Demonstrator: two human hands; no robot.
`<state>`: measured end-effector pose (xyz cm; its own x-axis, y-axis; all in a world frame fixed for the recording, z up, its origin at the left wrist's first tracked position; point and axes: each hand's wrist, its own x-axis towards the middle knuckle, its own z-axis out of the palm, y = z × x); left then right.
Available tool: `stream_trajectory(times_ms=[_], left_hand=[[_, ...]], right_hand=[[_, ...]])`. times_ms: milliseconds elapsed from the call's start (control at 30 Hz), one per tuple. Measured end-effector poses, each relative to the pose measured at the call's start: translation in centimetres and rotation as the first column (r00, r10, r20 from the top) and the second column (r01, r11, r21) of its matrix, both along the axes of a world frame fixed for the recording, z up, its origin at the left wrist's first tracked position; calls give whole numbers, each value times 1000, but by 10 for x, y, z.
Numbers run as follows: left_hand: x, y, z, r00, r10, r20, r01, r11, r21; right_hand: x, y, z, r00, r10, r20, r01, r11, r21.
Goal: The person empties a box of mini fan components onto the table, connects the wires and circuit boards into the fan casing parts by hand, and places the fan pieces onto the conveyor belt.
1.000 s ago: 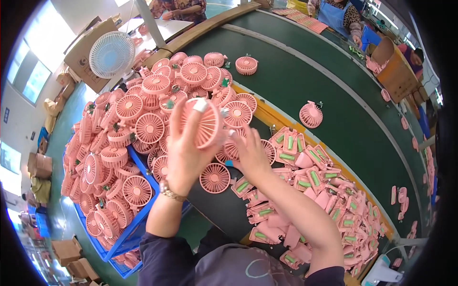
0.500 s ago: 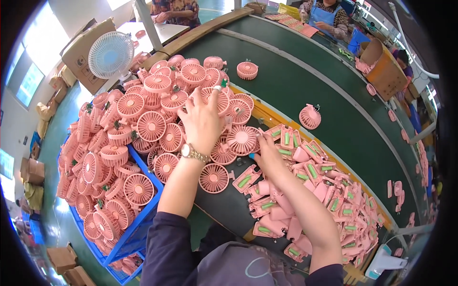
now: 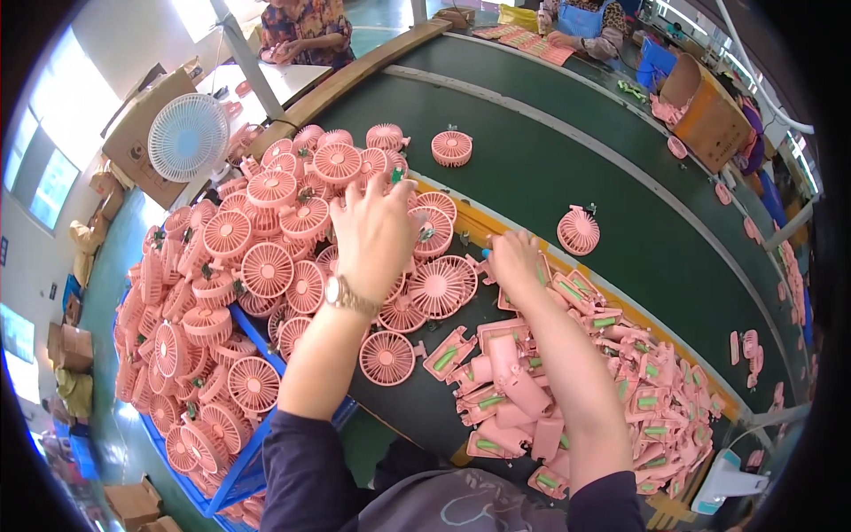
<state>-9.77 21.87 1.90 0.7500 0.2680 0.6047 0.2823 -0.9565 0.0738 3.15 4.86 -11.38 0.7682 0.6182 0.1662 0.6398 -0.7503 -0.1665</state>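
Pink round fan heads (image 3: 268, 269) lie heaped at the left, spilling from a blue crate onto the bench. My left hand (image 3: 377, 235), with a watch on its wrist, reaches over the heap. Its fingers are spread and touch fan heads, one beside a small green part (image 3: 396, 176); the undersides of the fingers are hidden. My right hand (image 3: 516, 263) is closed at the bench's far yellow edge, blue showing on the thumb tip. Whatever it pinches is hidden. Below it lies a heap of pink handle shells (image 3: 516, 386), many holding green cylinders. One fan head (image 3: 438, 289) lies between my hands.
Beyond the yellow edge runs a green conveyor belt (image 3: 523, 151) carrying a fan head (image 3: 451, 147) and another (image 3: 578, 230). A blue crate (image 3: 244, 474) stands at the lower left. A white fan (image 3: 188, 137) is at the back left. Two people work across the far side.
My right hand has moved away from the middle fan head, up and right to the yellow edge. My left hand stays over the heap, fingers shifted slightly. The whole view has shifted a little.
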Motion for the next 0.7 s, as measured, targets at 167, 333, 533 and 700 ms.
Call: stream_trajectory(times_ms=[167,333,533,700], left_hand=[[11,-28,34,980,-177,91,188,973,-136],[81,-52,64,959,-212,189,256,933,-252],[200,-145,-10,867,-421,-265,270,845,-461],[272,-201,-80,841,-332,-427,50,834,-550]], right_hand=[[1,-5,35,954,-63,-292,165,926,340],[2,-75,101,945,169,-280,152,530,834],[-84,-216,148,725,368,-582,487,325,811],[-182,-292,124,585,214,-782,782,106,614]])
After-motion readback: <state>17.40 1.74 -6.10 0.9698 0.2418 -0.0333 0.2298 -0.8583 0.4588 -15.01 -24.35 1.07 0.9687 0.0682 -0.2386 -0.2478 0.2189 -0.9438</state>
